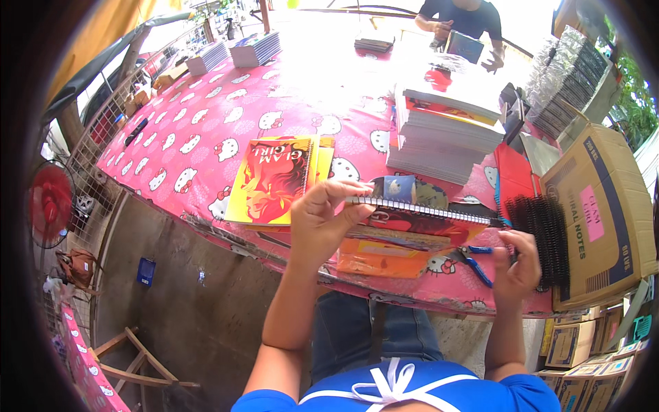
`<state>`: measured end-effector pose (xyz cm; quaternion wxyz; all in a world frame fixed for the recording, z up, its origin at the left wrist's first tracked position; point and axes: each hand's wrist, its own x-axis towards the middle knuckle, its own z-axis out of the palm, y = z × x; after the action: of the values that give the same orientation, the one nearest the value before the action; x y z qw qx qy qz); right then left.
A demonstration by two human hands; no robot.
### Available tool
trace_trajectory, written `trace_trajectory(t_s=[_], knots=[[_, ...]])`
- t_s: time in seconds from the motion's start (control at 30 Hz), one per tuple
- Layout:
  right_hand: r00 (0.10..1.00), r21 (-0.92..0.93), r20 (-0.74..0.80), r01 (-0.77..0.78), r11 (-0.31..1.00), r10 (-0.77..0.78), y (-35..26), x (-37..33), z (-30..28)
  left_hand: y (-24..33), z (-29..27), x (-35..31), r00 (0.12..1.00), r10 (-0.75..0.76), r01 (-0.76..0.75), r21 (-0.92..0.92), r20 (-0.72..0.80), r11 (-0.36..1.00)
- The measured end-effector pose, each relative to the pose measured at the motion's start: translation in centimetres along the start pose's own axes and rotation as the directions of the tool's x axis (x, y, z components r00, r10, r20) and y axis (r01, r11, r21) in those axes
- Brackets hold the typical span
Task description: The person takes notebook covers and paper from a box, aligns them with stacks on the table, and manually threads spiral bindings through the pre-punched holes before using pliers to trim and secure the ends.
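My left hand (322, 220) pinches one end of a spiral notebook (425, 221) between thumb and fingers. The notebook is held on edge, its bound side up, with a row of punched holes and dark coil along it. Beyond its right end is my right hand (518, 264), fingers curled and thumb apart, with nothing visible between them. Blue-handled pliers (477, 264) lie just left of that hand. A bundle of black plastic coils (542, 240) is behind it. Left of my left hand lie yellow-and-red notebooks (271, 178). An orange packet (381, 261) lies below the held notebook.
A tall stack of notebooks or paper (446, 134) stands across the pink table (206, 165). At the right is a cardboard box (600, 213). More book stacks (254, 49) sit far left. Across the table, another person (463, 27) holds a dark book. A red fan (51, 202) stands left.
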<state>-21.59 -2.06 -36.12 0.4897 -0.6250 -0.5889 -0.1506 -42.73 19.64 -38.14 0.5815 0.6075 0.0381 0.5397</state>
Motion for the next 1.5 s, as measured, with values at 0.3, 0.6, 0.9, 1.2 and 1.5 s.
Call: trace_trajectory(t_s=[0.3, 0.6, 0.9, 1.2, 1.5], knots=[[0.788, -0.599, 0.495, 0.004, 0.8, 0.367, 6.0, -6.8, 0.2, 10.6, 4.8, -1.1, 0.683, 0.665, -0.623, 0.718, 0.303, 0.312], [0.863, 0.004, 0.426, -0.301, 0.954, 0.271, -0.4, -2.9, -1.2, 1.9, 7.4, -5.1, 0.939, 0.199, -0.336, 0.632, 0.279, 0.698], [0.882, 0.257, 0.466, -0.207, 0.944, 0.066, -4.0, -1.1, 0.8, 2.7, 7.4, -5.4, 0.944, 0.194, -0.323, 0.636, 0.267, 0.7], [0.789, 0.472, 0.54, -0.572, 0.671, 0.293, -2.1, -1.1, 0.5, 3.2, 4.6, -2.2, 0.909, 0.416, -0.265, 0.765, -0.004, 0.586], [0.872, -0.345, 0.465, 0.019, 0.939, 0.154, 6.0, -1.9, -0.5, 0.8, -15.5, -3.4, 0.594, 0.454, 0.354, 0.722, -0.665, 0.595]])
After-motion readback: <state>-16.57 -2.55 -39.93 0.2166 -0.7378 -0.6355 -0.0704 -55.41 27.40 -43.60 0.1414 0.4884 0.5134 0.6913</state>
